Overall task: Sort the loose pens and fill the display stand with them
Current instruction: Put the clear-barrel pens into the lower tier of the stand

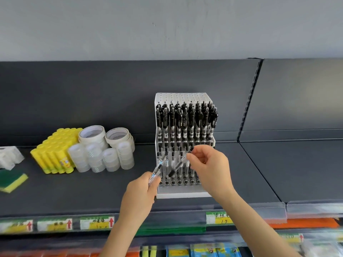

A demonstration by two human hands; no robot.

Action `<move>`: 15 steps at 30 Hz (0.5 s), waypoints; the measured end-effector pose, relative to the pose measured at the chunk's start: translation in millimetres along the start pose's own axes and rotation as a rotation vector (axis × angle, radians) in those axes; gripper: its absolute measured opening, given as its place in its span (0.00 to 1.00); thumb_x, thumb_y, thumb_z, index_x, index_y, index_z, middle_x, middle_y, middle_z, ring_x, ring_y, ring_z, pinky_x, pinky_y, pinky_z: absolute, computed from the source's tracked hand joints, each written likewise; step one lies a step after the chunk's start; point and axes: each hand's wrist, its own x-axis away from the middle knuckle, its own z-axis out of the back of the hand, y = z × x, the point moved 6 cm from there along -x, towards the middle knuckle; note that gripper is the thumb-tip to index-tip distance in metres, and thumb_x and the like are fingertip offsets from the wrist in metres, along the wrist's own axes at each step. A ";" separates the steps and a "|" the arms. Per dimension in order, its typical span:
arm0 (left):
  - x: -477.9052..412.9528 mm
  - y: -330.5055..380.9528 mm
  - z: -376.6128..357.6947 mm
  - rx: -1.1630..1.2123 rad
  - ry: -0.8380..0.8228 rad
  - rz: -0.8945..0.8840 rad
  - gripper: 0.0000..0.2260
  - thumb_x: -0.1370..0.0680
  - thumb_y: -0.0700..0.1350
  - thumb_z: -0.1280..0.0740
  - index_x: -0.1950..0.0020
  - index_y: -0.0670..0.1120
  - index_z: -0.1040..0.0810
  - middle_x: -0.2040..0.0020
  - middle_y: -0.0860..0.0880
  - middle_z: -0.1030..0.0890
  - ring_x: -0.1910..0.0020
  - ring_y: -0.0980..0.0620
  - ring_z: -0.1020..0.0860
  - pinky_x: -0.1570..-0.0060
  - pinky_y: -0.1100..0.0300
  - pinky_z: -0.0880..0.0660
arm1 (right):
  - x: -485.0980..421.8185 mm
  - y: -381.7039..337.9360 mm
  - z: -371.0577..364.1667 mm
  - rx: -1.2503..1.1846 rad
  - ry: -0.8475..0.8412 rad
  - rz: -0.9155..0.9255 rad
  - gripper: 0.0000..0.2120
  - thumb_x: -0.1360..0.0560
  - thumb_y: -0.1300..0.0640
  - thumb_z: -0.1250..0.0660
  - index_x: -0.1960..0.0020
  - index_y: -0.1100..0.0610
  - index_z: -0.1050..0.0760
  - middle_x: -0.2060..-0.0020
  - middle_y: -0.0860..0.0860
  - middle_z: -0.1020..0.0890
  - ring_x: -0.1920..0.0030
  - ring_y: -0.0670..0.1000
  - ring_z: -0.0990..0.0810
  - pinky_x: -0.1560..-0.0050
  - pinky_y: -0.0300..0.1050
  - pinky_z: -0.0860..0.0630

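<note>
- We see the display stand [181, 194] on the dark shelf [92, 191], white and stepped, its back against the shelf's rear panel.
- Its upper tier is packed with upright black pens [185, 119]; the lower tiers hold more pens, partly hidden behind the hands.
- Our left hand [140, 195] has its fingers curled round a clear-barrelled pen [158, 168], which slants up and to the right toward the stand's front rows. We cannot tell whether it holds more than one.
- Our right hand [209, 164] pinches a black-gripped pen [176, 168] by its upper end between thumb and forefinger, the tip angled down over the front holes.
- To the left lie yellow glue sticks [55, 151], tape rolls [104, 156] and a green-and-yellow sponge [11, 180].
</note>
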 end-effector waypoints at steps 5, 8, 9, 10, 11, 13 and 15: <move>4.5 -15.4 8.7 -0.009 0.046 0.003 0.16 0.19 0.51 0.39 0.65 0.46 0.34 0.73 0.52 0.35 0.74 0.53 0.39 0.71 0.60 0.42 | -1.2 -11.5 -31.3 0.121 -0.092 0.063 0.06 0.23 0.57 0.33 0.60 0.53 0.23 0.69 0.47 0.21 0.70 0.43 0.26 0.66 0.36 0.26; 4.7 -19.0 11.7 0.009 0.052 0.024 0.11 0.19 0.52 0.39 0.58 0.47 0.32 0.71 0.52 0.32 0.73 0.55 0.35 0.73 0.63 0.40 | -2.1 -13.2 -43.2 0.180 -0.130 0.067 0.04 0.23 0.56 0.33 0.55 0.54 0.21 0.67 0.46 0.20 0.65 0.47 0.21 0.62 0.38 0.23; 4.4 -19.5 12.4 0.021 0.058 0.034 0.10 0.19 0.52 0.40 0.55 0.47 0.33 0.70 0.52 0.31 0.73 0.55 0.33 0.73 0.64 0.39 | -2.8 -12.4 -47.0 0.207 -0.138 0.071 0.04 0.23 0.56 0.34 0.55 0.54 0.21 0.66 0.46 0.19 0.64 0.47 0.20 0.61 0.40 0.22; 4.1 -19.9 13.2 0.042 0.065 0.045 0.10 0.19 0.52 0.40 0.54 0.47 0.33 0.69 0.52 0.29 0.72 0.55 0.32 0.73 0.64 0.38 | -3.5 -11.5 -51.0 0.242 -0.149 0.075 0.04 0.23 0.56 0.34 0.54 0.55 0.21 0.65 0.47 0.19 0.63 0.48 0.20 0.59 0.42 0.21; 3.8 -20.1 13.8 0.065 0.071 0.055 0.09 0.19 0.52 0.41 0.53 0.47 0.34 0.68 0.50 0.28 0.72 0.54 0.31 0.73 0.64 0.36 | -3.7 -10.3 -55.1 0.279 -0.166 0.079 0.05 0.23 0.56 0.34 0.53 0.56 0.20 0.64 0.46 0.19 0.63 0.47 0.20 0.58 0.44 0.21; 2.7 -21.0 14.5 0.094 0.083 0.065 0.09 0.19 0.50 0.41 0.54 0.47 0.34 0.66 0.46 0.24 0.70 0.52 0.29 0.72 0.62 0.34 | -2.9 -8.9 -62.6 0.326 -0.193 0.080 0.06 0.23 0.56 0.35 0.52 0.57 0.20 0.63 0.47 0.19 0.62 0.48 0.20 0.56 0.46 0.21; 1.3 -22.6 13.9 0.093 0.078 0.064 0.08 0.18 0.49 0.41 0.55 0.48 0.35 0.63 0.44 0.22 0.69 0.50 0.28 0.70 0.59 0.32 | -1.9 -10.0 -67.3 0.337 -0.196 0.082 0.07 0.22 0.57 0.35 0.51 0.58 0.20 0.63 0.48 0.19 0.62 0.49 0.20 0.56 0.46 0.21</move>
